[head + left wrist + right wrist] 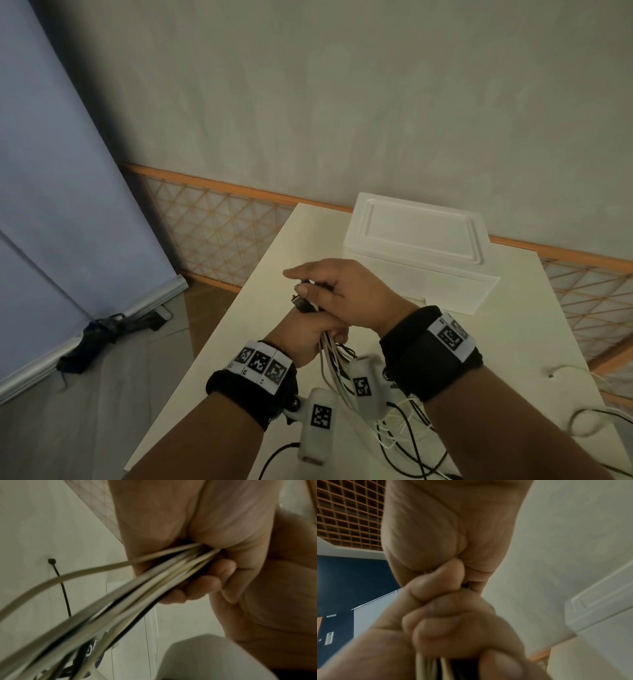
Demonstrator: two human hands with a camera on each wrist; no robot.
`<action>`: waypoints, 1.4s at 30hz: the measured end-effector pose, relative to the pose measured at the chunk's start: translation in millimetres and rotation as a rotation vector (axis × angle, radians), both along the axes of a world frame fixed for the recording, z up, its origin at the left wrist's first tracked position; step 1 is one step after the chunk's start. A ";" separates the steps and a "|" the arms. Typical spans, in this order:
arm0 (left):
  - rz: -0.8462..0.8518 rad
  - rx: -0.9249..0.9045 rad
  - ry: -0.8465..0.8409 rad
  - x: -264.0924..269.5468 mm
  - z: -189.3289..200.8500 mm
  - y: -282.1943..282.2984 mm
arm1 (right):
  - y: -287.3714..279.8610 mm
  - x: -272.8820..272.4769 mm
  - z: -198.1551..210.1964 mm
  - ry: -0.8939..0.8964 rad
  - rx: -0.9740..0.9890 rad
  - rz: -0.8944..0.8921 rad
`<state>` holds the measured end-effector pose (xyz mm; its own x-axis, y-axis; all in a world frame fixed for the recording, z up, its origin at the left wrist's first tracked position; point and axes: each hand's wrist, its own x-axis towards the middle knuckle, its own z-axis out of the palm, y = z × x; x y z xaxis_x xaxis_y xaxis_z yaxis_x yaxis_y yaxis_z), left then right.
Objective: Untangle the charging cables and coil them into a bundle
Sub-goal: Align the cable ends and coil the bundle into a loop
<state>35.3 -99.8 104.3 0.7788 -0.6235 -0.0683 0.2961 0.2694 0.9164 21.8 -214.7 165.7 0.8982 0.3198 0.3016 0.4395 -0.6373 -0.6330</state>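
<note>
Both hands meet above the table. Left hand fists tight round the charging cables — strands trail below it. Right hand, directly above, pinches their dark ends, forefinger straight.

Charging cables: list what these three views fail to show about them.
- Count of the white and black charging cables: left wrist view, blurred and overlapping inside the left hand.
- Dark plug ends: head view, covered by the right hand; type unreadable.
- Loose loops over the cream table: head view, cut off by the bottom edge.
- Right hand's fingers: right wrist view, hidden behind the left hand's fingers.
</note>
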 end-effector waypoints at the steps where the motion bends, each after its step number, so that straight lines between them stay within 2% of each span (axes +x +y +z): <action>1: 0.008 0.017 -0.001 0.6 1.7 0.5 | 2.1 0.4 -2.6 -0.007 0.024 -0.028; 5: 0.036 0.050 0.004 3.1 2.3 1.1 | 6.6 3.4 -11.1 -0.002 0.146 -0.147; 10: 0.041 0.098 0.037 3.8 0.9 0.7 | 6.4 2.9 -17.6 -0.069 0.121 -0.147; 16: 0.030 0.122 0.059 -1.9 6.1 -4.8 | 2.1 -1.8 -19.9 -0.047 0.159 -0.152; 18: 0.080 0.050 0.078 4.4 9.5 -4.4 | -0.4 -6.6 -23.6 0.079 0.329 -0.149; 19: 0.116 0.002 0.114 7.9 12.1 -4.3 | -0.4 -10.2 -27.7 0.211 0.443 -0.144; 20: 0.150 -0.053 0.164 11.7 14.7 -4.5 | 1.1 -14.6 -32.5 0.343 0.475 -0.145; 22: 0.203 -0.135 0.241 21.0 18.5 -5.8 | 6.9 -25.9 -47.1 0.539 0.358 -0.156; 24: 0.269 -0.152 0.272 26.4 17.7 -6.3 | 8.6 -34.9 -61.5 0.610 0.222 -0.190; 28: 0.403 -0.094 0.456 35.9 -0.4 12.8 | -15.1 -44.1 -63.4 0.454 -0.161 -0.309; 30: 0.440 0.018 0.493 41.8 -14.5 26.8 | -28.0 -44.4 -51.2 0.392 -0.307 -0.349; 32: 0.478 0.289 0.314 42.7 -19.1 35.6 | -34.3 -42.7 -39.3 0.363 -0.448 -0.334; 33: 0.444 0.441 0.093 39.5 -15.3 36.3 | -33.8 -41.1 -33.2 0.349 -0.518 -0.317; 34: 0.335 0.535 -0.178 33.0 -7.6 32.4 | -32.0 -39.2 -27.3 0.338 -0.574 -0.290; 36: -0.036 0.677 -0.664 16.2 8.3 15.1 | -24.6 -34.5 -15.1 0.350 -0.640 -0.227; 37: -0.155 0.805 -0.869 8.0 15.6 4.9 | -20.4 -32.8 -8.7 0.391 -0.651 -0.211; 38: -0.176 0.911 -1.023 3.2 19.0 -2.9 | -16.4 -32.0 -3.3 0.440 -0.673 -0.192; 39: -0.148 0.946 -1.093 1.0 19.8 -7.7 | -14.2 -30.3 -0.2 0.470 -0.720 -0.164; 40: -0.122 0.897 -1.058 0.6 18.2 -9.4 | -13.1 -29.0 2.3 0.476 -0.773 -0.140; 42: -0.144 0.673 -0.799 -2.3 14.0 -9.3 | -14.6 -29.7 6.0 0.460 -0.786 -0.168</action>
<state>33.1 -109.1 118.2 0.6716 -0.7380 0.0650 -0.4706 -0.3572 0.8068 -7.8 -229.3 171.8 0.9290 0.1362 -0.3441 0.1151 -0.9900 -0.0810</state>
